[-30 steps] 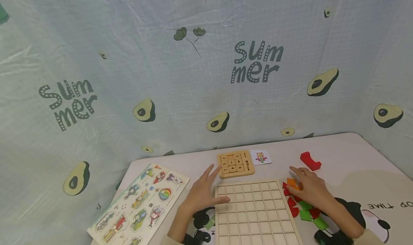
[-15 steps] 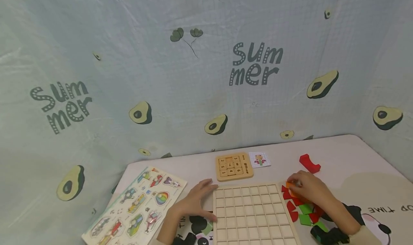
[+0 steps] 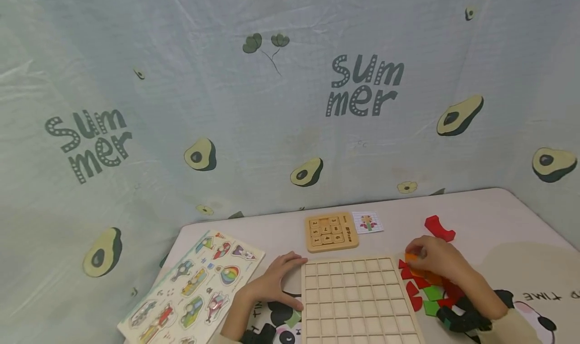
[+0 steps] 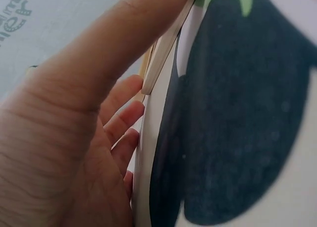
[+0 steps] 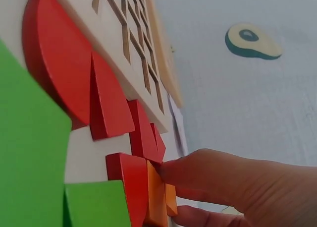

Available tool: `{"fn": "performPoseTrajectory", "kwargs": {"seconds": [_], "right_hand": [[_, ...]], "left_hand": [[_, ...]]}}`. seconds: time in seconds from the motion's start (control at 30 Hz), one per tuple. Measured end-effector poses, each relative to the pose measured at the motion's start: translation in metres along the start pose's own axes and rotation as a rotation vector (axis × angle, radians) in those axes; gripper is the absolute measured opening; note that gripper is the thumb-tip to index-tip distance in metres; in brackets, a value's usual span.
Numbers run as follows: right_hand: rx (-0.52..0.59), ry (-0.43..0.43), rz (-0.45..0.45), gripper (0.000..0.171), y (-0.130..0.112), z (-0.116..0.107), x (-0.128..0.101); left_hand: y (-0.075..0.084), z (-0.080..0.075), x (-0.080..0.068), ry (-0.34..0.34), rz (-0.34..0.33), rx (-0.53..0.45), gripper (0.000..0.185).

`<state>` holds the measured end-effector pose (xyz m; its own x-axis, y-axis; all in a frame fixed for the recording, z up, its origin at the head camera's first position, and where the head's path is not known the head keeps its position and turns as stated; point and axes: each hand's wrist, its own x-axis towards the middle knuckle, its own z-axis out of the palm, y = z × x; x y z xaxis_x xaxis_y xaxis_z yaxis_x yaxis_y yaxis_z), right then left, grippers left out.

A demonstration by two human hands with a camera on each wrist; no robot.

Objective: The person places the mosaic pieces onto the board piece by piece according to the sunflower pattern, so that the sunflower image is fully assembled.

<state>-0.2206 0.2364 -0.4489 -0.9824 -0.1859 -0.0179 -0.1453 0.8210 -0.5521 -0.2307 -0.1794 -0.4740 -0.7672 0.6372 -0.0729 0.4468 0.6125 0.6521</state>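
Note:
A pale wooden grid board [image 3: 353, 303] lies at the front middle of the table in the head view. My left hand [image 3: 272, 283] rests at its left side, fingertips by the far corner and thumb against the edge. The left wrist view shows the thumb [image 4: 99, 53] along that edge. Right of the board, my right hand [image 3: 441, 258] pinches an orange block [image 5: 157, 195] between thumb and fingers; part of it is hidden. Several red blocks [image 5: 54, 58] and green blocks [image 5: 99, 202] lie around that hand, close to the board's right edge.
Behind the board are a wooden number puzzle [image 3: 332, 231] and a small picture card [image 3: 368, 222]. A picture puzzle board [image 3: 195, 283] lies at the left. One curved red block [image 3: 439, 228] sits beyond my right hand. A printed curtain [image 3: 254, 122] hangs behind the table.
My left hand has drawn back from over the grid to the board's left edge. The right hand's fingers have closed in on the orange block among the loose pieces.

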Motion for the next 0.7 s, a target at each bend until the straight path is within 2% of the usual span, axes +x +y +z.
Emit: {"fn": "performPoseTrajectory", "kwargs": {"seconds": [0.23,0.47,0.7], "right_hand": [[0.0,0.005,0.029,0.042,0.0029,0.0021,0.001],[0.005,0.001,0.046,0.041,0.0039,0.004,0.0003],[-0.033,0.041,0.012,0.037,0.0027,0.0048,-0.0004]], "left_hand": [[-0.0008,0.001,0.0006,0.008,0.002,0.011,0.093],[0.0012,0.001,-0.0003,0.006,-0.002,0.026,0.093],[0.0015,0.0002,0.0002,0.012,0.001,0.045,0.093]]}}
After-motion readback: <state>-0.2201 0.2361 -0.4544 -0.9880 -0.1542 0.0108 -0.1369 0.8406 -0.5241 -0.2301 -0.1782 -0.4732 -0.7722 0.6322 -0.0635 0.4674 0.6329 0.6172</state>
